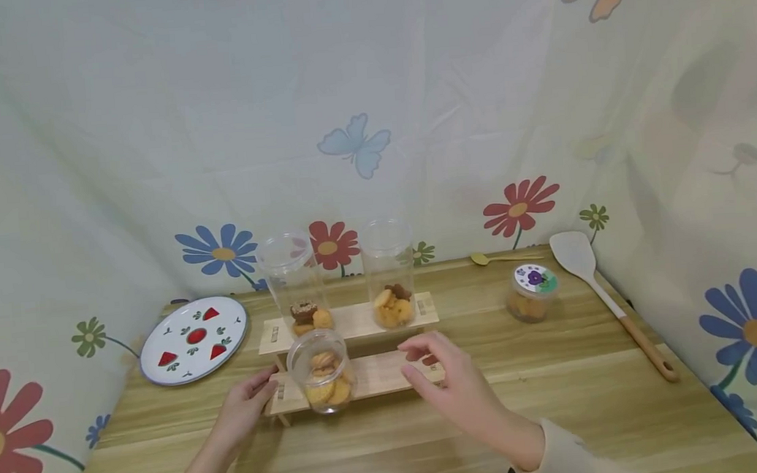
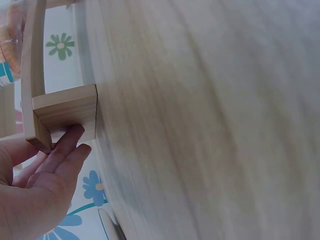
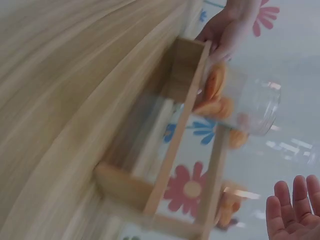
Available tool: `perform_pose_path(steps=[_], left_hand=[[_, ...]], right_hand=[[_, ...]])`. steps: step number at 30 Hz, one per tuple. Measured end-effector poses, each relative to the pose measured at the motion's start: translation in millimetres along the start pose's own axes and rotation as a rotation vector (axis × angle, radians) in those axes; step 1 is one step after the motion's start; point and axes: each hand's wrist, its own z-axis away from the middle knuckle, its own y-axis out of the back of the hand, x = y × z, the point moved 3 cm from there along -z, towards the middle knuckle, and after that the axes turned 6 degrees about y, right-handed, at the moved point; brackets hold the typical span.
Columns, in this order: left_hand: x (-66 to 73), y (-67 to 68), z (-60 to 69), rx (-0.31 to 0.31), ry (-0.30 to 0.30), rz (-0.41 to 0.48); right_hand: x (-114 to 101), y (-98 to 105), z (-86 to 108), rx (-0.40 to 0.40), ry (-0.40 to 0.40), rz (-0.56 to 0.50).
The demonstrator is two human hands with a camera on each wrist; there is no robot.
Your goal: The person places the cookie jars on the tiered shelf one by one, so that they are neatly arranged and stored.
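A two-step wooden rack (image 1: 375, 376) stands on the table. My left hand (image 1: 242, 411) grips the left end of its lower step; in the left wrist view, the fingers (image 2: 62, 162) reach under the board beside the leg. On that step's left part sits a clear jar of cookies (image 1: 325, 379). Two taller clear jars, a left one (image 1: 296, 290) and a right one (image 1: 387, 272), stand on the upper step with cookies at the bottom. Near the lower step's right end hovers my right hand (image 1: 458, 392), fingers spread and holding nothing; the right wrist view shows it apart from the rack.
On the left lies a white plate (image 1: 184, 331) with strawberry and watermelon pictures. To the right are a small lidded jar of cookies (image 1: 530, 295), a gold spoon (image 1: 505, 258) and a spatula (image 1: 609, 293) with a wooden handle. A flowered cloth (image 1: 432, 152) hangs behind.
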Motion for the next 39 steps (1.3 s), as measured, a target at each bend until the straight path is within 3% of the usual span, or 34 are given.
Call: perform_pose_path(steps=[7, 15, 18, 27, 32, 39], left_hand=[[-0.8, 0.0, 1.7, 0.010, -0.007, 0.005], [-2.3, -0.9, 1.5, 0.001, -0.007, 0.014], [-2.8, -0.9, 1.0, -0.004, -0.006, 0.028], [-3.6, -1.0, 1.2, -0.007, 0.003, 0.025], [-4.0, -0.9, 1.8, -0.015, 0.012, 0.028], [-0.9, 1.7, 0.1, -0.023, 0.017, -0.012]], right_hand=[[33, 42, 8.0, 0.060, -0.088, 0.101], [72, 100, 6.4, 0.241, -0.117, 0.270], [88, 115, 8.7, 0.273, -0.148, 0.330], [129, 137, 21.7, 0.318, -0.427, 0.376], [148, 145, 23.2, 0.324, -0.467, 0.398], [173, 151, 19.8, 0.267, -0.574, 0.341]])
